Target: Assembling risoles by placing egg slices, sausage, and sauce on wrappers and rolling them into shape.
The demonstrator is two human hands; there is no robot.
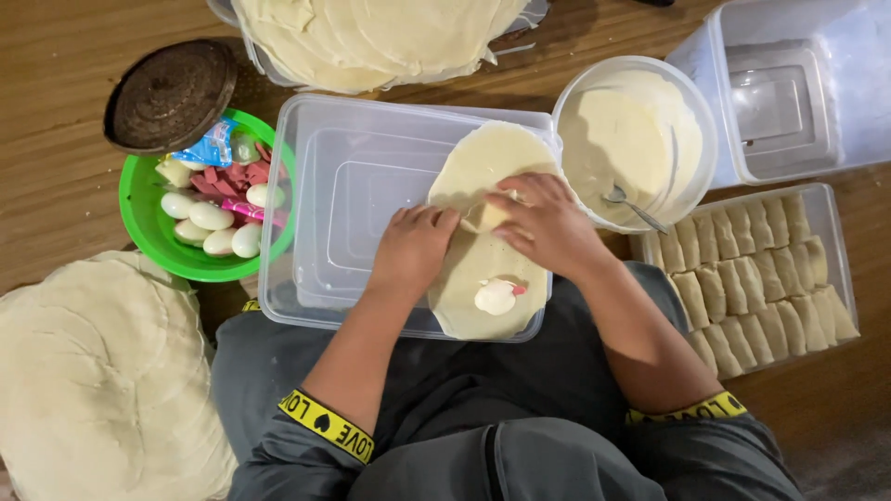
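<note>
Head view. Wooden floor (56,111), brown, with containers spread around my lap.

Item: upturned clear plastic lid (343,186), serving as my work surface. On it lies one round pale wrapper (483,158), its far edge being lifted and folded.

Item: filling (497,297), a white egg piece with a pink scrap, near the wrapper's close edge.

Item: left hand (410,250), fingers together, pressing flat on the wrapper.

Item: right hand (548,227), fingers pinched on the wrapper's folded middle.

Item: bowl of pale batter (622,130) with spoon (631,199), just beside the right hand.

Item: green bowl (139,223) of egg halves and red strips, left.

Item: tray of finished rolls (770,278), right.

Step, as I judge it: folding the wrapper. The next move would call for closing it evenly over the filling without tearing it.
</note>
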